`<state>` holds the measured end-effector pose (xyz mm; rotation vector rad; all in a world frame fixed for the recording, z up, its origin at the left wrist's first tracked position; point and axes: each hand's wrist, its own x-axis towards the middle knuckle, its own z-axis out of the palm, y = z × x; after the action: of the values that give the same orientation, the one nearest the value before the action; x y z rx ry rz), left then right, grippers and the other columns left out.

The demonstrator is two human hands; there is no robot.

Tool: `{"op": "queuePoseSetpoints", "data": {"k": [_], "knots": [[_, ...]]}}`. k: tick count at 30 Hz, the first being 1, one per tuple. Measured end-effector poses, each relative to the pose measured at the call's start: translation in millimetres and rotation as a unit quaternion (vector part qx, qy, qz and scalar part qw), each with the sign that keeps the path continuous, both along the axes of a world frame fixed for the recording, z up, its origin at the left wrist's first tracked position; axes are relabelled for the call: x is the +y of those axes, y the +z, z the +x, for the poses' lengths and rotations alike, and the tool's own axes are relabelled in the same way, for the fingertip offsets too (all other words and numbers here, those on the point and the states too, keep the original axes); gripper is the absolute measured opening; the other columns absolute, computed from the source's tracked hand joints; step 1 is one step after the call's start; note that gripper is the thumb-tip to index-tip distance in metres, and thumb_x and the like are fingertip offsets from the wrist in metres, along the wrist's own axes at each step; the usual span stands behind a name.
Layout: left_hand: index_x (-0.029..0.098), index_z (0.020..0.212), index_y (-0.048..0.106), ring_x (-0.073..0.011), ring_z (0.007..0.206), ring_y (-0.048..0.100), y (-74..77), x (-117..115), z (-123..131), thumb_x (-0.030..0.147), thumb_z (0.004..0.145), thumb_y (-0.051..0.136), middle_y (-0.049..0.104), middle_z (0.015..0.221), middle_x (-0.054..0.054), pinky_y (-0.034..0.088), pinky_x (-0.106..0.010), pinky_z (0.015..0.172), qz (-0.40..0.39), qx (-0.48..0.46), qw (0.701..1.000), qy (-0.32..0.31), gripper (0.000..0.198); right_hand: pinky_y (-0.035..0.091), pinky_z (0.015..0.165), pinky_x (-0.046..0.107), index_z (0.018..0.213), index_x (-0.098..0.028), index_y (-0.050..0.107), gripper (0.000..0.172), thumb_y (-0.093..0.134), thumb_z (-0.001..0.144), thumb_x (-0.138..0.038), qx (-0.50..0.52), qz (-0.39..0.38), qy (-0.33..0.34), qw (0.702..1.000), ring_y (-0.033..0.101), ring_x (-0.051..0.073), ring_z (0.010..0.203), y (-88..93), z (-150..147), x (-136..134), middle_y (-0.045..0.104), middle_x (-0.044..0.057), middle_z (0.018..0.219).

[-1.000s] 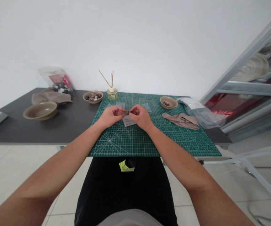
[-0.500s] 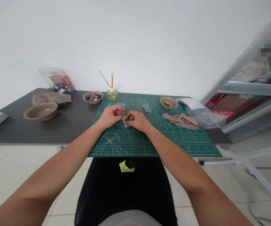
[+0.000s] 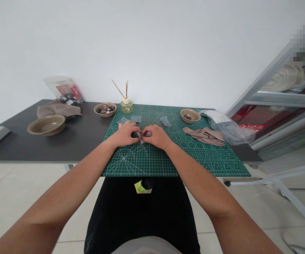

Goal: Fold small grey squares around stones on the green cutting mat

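Note:
Both hands meet over the green cutting mat (image 3: pixel 152 158), fingertips nearly touching. My left hand (image 3: pixel 126 135) pinches the left side of a small clear plastic bag (image 3: pixel 142 141). My right hand (image 3: pixel 156 136) pinches the same bag from the right, with a small dark item between its fingers, too tiny to make out. Beyond the hands lie flat small bags: one (image 3: pixel 136 119) behind my left hand, another (image 3: pixel 122 121) partly hidden by it, and a third (image 3: pixel 165 121) farther right.
A bowl of stones (image 3: pixel 105 110) and a reed diffuser (image 3: pixel 126 105) stand at the back. At left are a bowl (image 3: pixel 46 126), a cloth, a clear jar (image 3: pixel 65 92) and a white device. At right are a bowl (image 3: pixel 190 115), a cloth (image 3: pixel 205 136) and a large plastic bag (image 3: pixel 229 128).
My left hand's fingers have closed from a looser pose onto the small bag, next to my right fingertips. My right hand has barely moved.

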<state>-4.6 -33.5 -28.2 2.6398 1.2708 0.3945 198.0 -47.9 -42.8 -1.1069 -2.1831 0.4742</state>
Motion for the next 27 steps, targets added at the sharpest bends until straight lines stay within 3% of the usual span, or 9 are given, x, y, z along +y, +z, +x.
{"op": "queuePoseSetpoints", "data": {"k": [7, 15, 22, 27], "knots": [[0.022, 0.093, 0.07, -0.0291, 0.095, 0.046, -2.2, 0.9, 1.6, 0.055, 0.082, 0.064, 0.059, 0.092, -0.007, 0.028, -0.04, 0.08, -0.001, 0.012, 1.0, 0.009, 0.035, 0.04, 0.081, 0.031, 0.074, -0.022, 0.073, 0.007, 0.079, 0.076, -0.025, -0.005, -0.011, -0.02, 1.0, 0.06, 0.017, 0.081, 1.2, 0.0, 0.6, 0.071, 0.0, 0.08], [0.024, 0.095, 0.069, -0.0303, 0.097, 0.044, 0.2, -2.9, 4.3, 0.053, 0.078, 0.067, 0.055, 0.093, -0.008, 0.029, -0.04, 0.08, -0.012, 0.018, 0.999, 0.037, 0.034, 0.039, 0.076, 0.028, 0.068, -0.019, 0.066, 0.014, 0.079, 0.071, -0.022, -0.028, 0.006, -0.013, 1.0, 0.054, 0.015, 0.075, -1.7, 4.2, 4.0, 0.062, -0.002, 0.074], [0.024, 0.095, 0.069, -0.03, 0.096, 0.043, -0.5, -1.4, 3.9, 0.056, 0.078, 0.066, 0.057, 0.094, -0.008, 0.028, -0.04, 0.079, -0.023, 0.005, 0.999, 0.034, 0.037, 0.039, 0.079, 0.03, 0.072, -0.02, 0.07, 0.008, 0.076, 0.077, -0.022, -0.027, 0.002, -0.02, 0.999, 0.056, 0.017, 0.08, -2.5, 4.6, 5.7, 0.067, 0.001, 0.079], [0.024, 0.096, 0.069, -0.0305, 0.098, 0.044, 1.2, -2.5, 4.5, 0.054, 0.078, 0.067, 0.057, 0.095, -0.007, 0.028, -0.039, 0.081, -0.028, 0.017, 0.999, 0.042, 0.035, 0.038, 0.077, 0.029, 0.07, -0.02, 0.072, 0.011, 0.08, 0.073, -0.025, -0.015, -0.01, 0.004, 1.0, 0.058, 0.016, 0.077, -1.5, 5.7, 5.5, 0.069, -0.001, 0.077]]}}
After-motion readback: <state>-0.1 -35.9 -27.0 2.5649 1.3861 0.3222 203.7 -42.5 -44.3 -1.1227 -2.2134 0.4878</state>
